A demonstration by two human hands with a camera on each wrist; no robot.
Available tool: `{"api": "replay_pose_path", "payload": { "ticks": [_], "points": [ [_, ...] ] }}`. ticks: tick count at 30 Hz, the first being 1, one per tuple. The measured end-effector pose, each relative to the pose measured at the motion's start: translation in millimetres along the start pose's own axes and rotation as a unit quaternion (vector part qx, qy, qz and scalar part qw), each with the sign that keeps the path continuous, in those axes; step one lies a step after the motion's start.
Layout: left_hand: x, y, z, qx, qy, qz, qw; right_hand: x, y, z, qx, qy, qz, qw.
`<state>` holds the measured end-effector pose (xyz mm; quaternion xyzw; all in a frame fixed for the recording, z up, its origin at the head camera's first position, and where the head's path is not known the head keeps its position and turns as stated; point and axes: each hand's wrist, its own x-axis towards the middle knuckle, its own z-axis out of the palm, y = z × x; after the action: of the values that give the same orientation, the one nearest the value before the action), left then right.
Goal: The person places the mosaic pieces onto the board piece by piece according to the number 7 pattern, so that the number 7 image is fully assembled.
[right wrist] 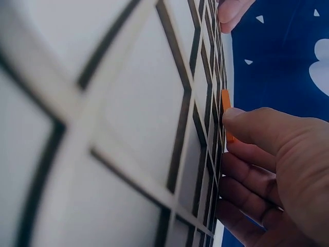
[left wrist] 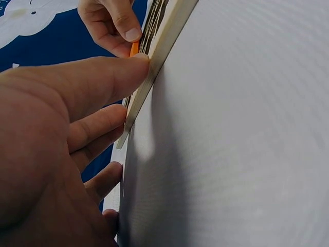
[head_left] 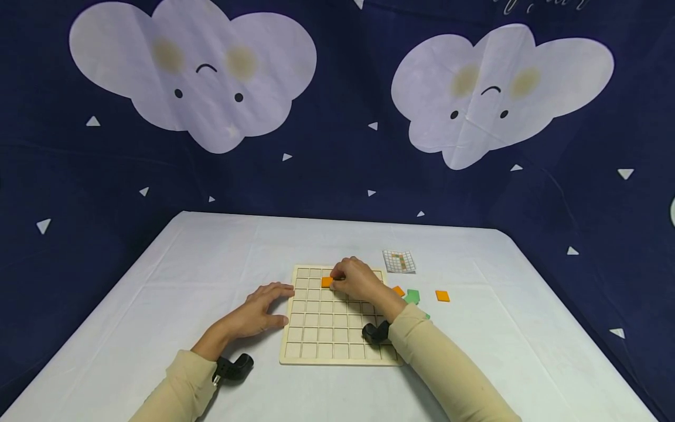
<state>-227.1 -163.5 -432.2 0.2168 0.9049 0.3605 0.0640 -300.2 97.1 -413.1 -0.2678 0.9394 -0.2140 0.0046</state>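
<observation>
A wooden grid board (head_left: 316,351) lies flat on the table, ruled into rows of square cells. My left hand (head_left: 258,310) is at the board's left edge with fingers spread, thumb and fingertips right at the rim; the left wrist view shows this thumb (left wrist: 110,82) against the board's side. Over the board's far rows, my right hand (head_left: 361,281) pinches an orange square tile (head_left: 327,282) between thumb and fingers. In the right wrist view the tile (right wrist: 225,100) stands just above the grid surface, partly covered by the thumb (right wrist: 247,123).
Right of the board lie orange tiles (head_left: 442,296) and green pieces (head_left: 413,296), some partly hidden by my right forearm. A small printed grid card (head_left: 399,261) rests beyond the board's far right corner. Behind the white table (head_left: 253,246) hangs a dark blue cloud-patterned cloth (head_left: 337,176).
</observation>
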Motion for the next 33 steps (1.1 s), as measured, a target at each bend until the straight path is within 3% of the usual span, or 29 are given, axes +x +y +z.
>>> {"api": "replay_pose_path", "payload": {
  "ticks": [21, 33],
  "points": [
    [0.0, -2.5, -0.1, 0.000, -0.001, -0.002, 1.0000, -0.5, 0.2, -0.1, -0.017, -0.003, -0.013, 1.000],
    [0.0, -1.4, 0.3, -0.002, 0.000, -0.005, 1.0000, -3.4, -1.6, -3.7, 0.010, -0.012, 0.004, 1.000]
  ]
}}
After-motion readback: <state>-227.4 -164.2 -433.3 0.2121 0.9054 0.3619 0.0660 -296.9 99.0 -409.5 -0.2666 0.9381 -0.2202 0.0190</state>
